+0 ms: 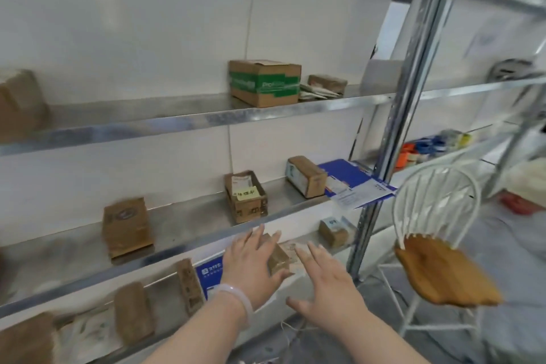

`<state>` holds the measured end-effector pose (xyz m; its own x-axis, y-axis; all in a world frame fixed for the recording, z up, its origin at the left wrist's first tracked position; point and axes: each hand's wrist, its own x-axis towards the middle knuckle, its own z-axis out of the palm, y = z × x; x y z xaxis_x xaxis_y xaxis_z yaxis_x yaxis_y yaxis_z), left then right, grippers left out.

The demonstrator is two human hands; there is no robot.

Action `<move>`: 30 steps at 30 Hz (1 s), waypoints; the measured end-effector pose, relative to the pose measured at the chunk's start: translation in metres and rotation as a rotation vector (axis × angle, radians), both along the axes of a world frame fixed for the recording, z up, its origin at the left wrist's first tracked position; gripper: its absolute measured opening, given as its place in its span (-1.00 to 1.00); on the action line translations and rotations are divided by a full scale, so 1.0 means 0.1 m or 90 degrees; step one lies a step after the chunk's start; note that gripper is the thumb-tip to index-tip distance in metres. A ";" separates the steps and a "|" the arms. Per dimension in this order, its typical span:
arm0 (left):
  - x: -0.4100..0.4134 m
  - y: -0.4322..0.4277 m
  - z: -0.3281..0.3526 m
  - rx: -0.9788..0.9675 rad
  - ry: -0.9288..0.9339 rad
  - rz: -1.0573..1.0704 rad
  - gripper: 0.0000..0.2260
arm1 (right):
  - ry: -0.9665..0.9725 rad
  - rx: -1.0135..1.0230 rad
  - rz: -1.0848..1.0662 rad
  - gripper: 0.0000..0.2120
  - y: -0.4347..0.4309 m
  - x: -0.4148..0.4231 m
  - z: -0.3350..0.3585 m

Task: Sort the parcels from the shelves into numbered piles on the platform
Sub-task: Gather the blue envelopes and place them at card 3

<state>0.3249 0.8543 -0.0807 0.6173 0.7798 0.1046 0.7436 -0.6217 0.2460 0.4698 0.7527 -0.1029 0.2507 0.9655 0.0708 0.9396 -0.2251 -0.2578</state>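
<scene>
Lowest shelf (165, 281), far left: several brown parcels lying flat, blurred. Middle shelf above: a flat brown parcel (127, 227) stands apart from an open-topped box with a yellow note (246, 196).

My left hand (254, 269), white bangle (236, 298) at the wrist, is released, with fingers straight and spread. It lies against the left side of the small brown parcel (277, 257). I cannot tell whether the thumb bears on it.

That parcel sits on the lowest shelf, between my two hands.

My right hand (328, 284) is also released, fingers spread, just beside the parcel's right side and grasping nothing.

Right of the steel upright (393, 139): a white wire chair with a wooden seat (443, 275).
</scene>
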 end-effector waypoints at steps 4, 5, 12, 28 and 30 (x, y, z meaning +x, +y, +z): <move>0.53 0.19 -0.05 -0.030 0.003 -0.051 -0.35 | 0.002 -0.022 -0.060 -0.11 0.08 0.49 -0.09; 0.67 0.25 -0.08 -0.036 0.004 -0.062 -0.35 | 0.005 -0.024 -0.074 -0.11 0.12 0.61 -0.12; 1.55 0.90 -0.28 -0.089 0.030 -0.119 -0.35 | 0.020 -0.027 -0.156 -0.12 0.65 1.41 -0.23; 3.04 2.00 -0.74 -0.263 0.053 -0.150 -0.39 | 0.096 -0.063 -0.293 -0.21 1.67 3.11 -0.53; 3.26 2.10 -0.82 -0.268 0.056 -0.128 -0.39 | 0.117 -0.065 -0.290 -0.23 1.85 3.36 -0.52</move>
<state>0.6513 1.0639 -0.1626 0.7528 0.6071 -0.2544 0.6478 -0.6150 0.4496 0.8054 0.9379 -0.1550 0.6480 0.7548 -0.1024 0.6814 -0.6345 -0.3649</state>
